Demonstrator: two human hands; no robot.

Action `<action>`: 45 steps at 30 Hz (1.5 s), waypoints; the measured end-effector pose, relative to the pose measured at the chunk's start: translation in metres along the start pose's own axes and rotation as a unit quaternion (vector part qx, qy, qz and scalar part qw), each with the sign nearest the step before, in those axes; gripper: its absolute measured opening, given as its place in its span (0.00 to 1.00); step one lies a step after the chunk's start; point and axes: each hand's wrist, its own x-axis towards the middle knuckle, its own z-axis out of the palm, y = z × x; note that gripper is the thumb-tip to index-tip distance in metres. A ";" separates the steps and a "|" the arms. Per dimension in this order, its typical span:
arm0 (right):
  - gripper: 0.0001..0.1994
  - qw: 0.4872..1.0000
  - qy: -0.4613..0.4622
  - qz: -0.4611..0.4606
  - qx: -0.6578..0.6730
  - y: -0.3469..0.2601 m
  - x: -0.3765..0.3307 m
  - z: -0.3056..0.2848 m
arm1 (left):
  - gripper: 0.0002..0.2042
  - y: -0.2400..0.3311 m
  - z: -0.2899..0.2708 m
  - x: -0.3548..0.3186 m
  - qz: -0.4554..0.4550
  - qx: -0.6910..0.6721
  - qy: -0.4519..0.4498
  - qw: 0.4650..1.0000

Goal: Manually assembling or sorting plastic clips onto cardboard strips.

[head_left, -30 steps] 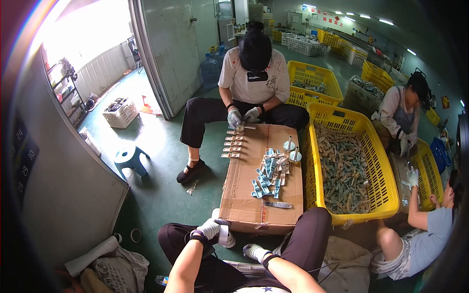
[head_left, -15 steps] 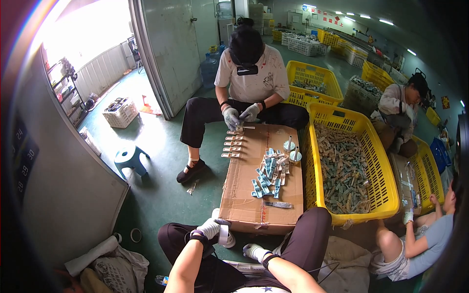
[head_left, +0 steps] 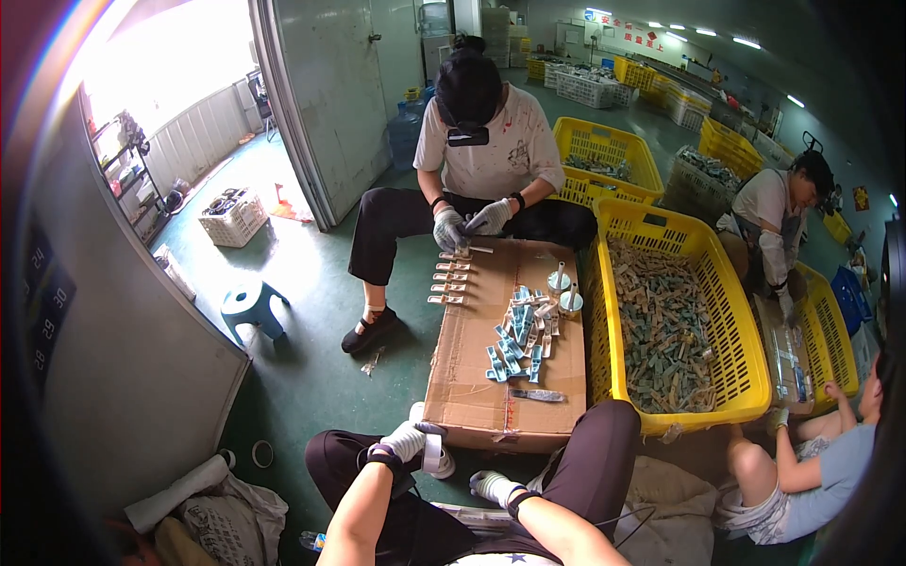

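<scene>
My left hand (head_left: 404,441), in a pale glove, is closed around a roll of white tape (head_left: 432,454) at the near left corner of a cardboard box (head_left: 462,377). Between my knees, my right hand (head_left: 493,486), also gloved, is curled closed with nothing visible in it. On the box lie a loose pile of light blue and beige plastic clips (head_left: 517,330) and a flat metal blade (head_left: 537,395). Four-sided rows aside, several beige clips (head_left: 448,287) line the far left edge. Two round pieces with upright pins (head_left: 570,301) stand near the right edge.
Across the box a gloved person (head_left: 491,141) handles a clip. To the right stands a yellow crate (head_left: 760,377) full of clips, with two more people (head_left: 769,208) beyond it. A blue stool (head_left: 253,307) stands left; sacks (head_left: 231,519) and a tape ring (head_left: 262,455) lie nearby.
The person across has leaned slightly left. At the right, the far worker has bent forward and lowered a gloved hand toward a box. My hands have stayed in place.
</scene>
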 end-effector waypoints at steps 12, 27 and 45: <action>0.10 1.000 0.009 -0.002 0.003 -0.001 -0.002 0.002 | 0.06 -0.011 -0.009 0.009 0.036 0.018 -0.004 0.999; 0.09 1.000 0.014 -0.006 0.027 0.015 0.013 0.004 | 0.04 -0.002 -0.001 0.004 0.015 0.020 -0.002 1.000; 0.09 1.000 0.008 -0.022 -0.006 0.013 0.012 0.006 | 0.08 0.004 -0.007 -0.003 -0.005 0.006 0.004 1.000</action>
